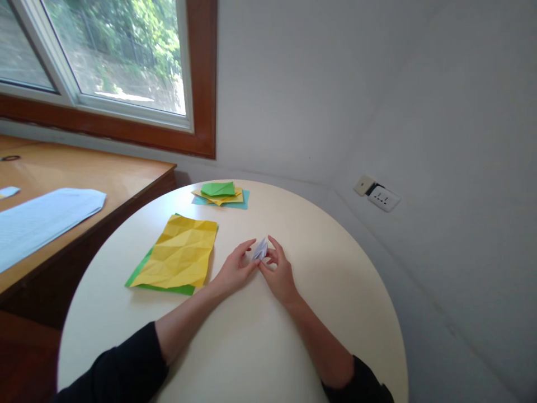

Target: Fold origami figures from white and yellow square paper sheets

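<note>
Near the middle of the round cream table (335, 291), the left hand (235, 271) and right hand (280, 275) meet, each grip pinched shut on a small white folded paper piece (260, 248) held just above the top. A creased yellow paper sheet (180, 252) over a green sheet (138, 277) lies at nine o'clock from the hands, and a small stack of green, yellow and teal folded papers (220, 193) sits at eleven o'clock, well apart.

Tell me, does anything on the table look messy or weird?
The yellow paper is creased all over and lies crooked on a green sheet. The far paper pile is untidy. Both hands pinch a small white folded paper.
</note>
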`<state>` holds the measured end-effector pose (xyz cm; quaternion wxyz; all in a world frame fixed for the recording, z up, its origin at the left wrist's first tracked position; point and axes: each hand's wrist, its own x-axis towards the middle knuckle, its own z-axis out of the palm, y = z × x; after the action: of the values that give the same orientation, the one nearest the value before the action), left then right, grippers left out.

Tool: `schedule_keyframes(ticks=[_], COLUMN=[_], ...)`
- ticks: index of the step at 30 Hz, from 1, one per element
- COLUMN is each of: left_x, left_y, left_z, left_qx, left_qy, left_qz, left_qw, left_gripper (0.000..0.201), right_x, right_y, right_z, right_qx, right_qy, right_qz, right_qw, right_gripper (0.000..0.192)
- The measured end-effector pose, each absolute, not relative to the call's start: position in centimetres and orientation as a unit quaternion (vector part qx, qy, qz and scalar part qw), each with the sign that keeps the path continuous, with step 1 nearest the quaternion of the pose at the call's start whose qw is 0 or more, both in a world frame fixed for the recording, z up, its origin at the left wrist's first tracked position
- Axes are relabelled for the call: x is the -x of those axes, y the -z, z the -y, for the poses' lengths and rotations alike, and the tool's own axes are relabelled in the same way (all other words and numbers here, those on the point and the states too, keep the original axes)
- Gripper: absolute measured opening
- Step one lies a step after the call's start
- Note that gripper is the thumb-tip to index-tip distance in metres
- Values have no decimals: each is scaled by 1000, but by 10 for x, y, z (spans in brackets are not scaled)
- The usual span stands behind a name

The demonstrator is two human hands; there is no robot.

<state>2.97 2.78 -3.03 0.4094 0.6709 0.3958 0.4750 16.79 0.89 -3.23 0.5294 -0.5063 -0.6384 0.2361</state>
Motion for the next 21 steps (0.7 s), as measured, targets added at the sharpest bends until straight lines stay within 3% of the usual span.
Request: schedule_keyframes(ticks=[5, 11, 21], left_x=[-29, -28, -29], left_y=[25, 18, 18], left_z=[-26, -24, -24], left_qx=[-669, -672, -616], left_qy=[-462, -455, -490], left_qz=[-351, -371, -398], left_qw=[465, 452, 471], left_gripper=[47, 36, 23], right_x=[-166, -166, -169], right_y=[33, 30, 27], right_z=[-7, -5, -8], right_qx=[475, 462, 441], right_qy=[-297, -320, -359], right_qz=[627, 620, 626], right_qw=[542, 547, 534], right_gripper=[60, 58, 23])
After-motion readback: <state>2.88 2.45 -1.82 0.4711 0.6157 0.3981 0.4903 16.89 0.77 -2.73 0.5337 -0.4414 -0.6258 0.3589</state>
